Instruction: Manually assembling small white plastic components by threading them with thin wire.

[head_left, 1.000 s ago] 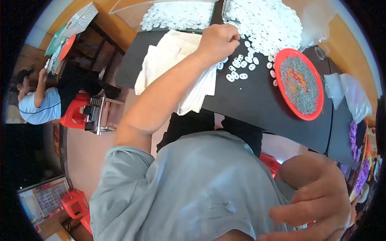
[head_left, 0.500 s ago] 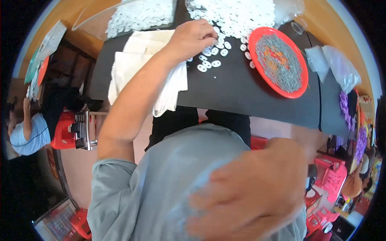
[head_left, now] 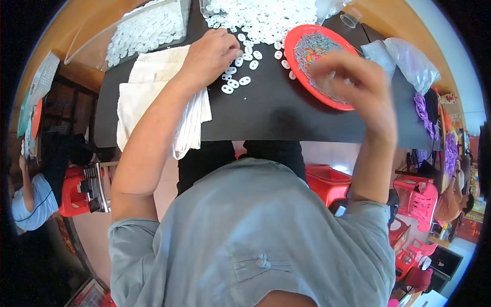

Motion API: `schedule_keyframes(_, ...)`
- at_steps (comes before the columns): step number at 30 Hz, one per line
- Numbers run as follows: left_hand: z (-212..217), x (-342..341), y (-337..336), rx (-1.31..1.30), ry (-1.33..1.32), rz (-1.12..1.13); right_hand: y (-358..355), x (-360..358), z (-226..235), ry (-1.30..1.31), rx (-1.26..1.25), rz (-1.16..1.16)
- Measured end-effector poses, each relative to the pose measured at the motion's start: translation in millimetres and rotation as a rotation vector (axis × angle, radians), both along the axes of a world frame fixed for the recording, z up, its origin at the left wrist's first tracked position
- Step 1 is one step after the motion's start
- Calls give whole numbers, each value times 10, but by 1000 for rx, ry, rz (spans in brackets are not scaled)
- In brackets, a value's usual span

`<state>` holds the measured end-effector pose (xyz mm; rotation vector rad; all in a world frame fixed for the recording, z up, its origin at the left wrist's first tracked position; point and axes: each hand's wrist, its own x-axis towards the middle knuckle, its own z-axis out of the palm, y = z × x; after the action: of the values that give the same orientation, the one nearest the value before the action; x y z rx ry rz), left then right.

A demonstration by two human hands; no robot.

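Note:
My left hand [head_left: 211, 55] rests on the dark table, fingers curled down and bunched together beside the loose white oval pieces [head_left: 245, 81], each with two holes. Whatever lies under its fingertips is hidden. Over the near right side of a red plate [head_left: 292, 60] hangs my right hand [head_left: 358, 84], blurred by motion, so its fingers cannot be read. Small thin grey pieces like screws [head_left: 317, 43] fill the plate, with a few orange bits among them. Beneath my left forearm lies a stack of folded white cloths [head_left: 140, 100].
A large heap of white oval pieces [head_left: 263, 18] covers the table's far side. A clear bin [head_left: 97, 48] of them stands at the far left. Plastic bags [head_left: 411, 61] lie at the right. Red stools [head_left: 327, 179] stand beyond the table's front edge; another person [head_left: 36, 202] sits at far left.
My right hand has swung from in front of my chest up and forward to the red plate. My left hand stays by the white pieces. The view has shifted slightly.

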<state>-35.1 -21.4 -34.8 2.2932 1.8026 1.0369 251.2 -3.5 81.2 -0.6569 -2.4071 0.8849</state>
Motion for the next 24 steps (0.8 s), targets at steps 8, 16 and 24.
schedule_keyframes(8,142,-5,-44,-158,-69,-74,771,193,-870,-421,548,-295)
schedule_keyframes(16,87,-27,8,-82,9,-75,799,156,-778,-235,489,-310)
schedule_keyframes(24,191,123,-31,-34,-462,-231,499,-285,-587,-71,233,-144)
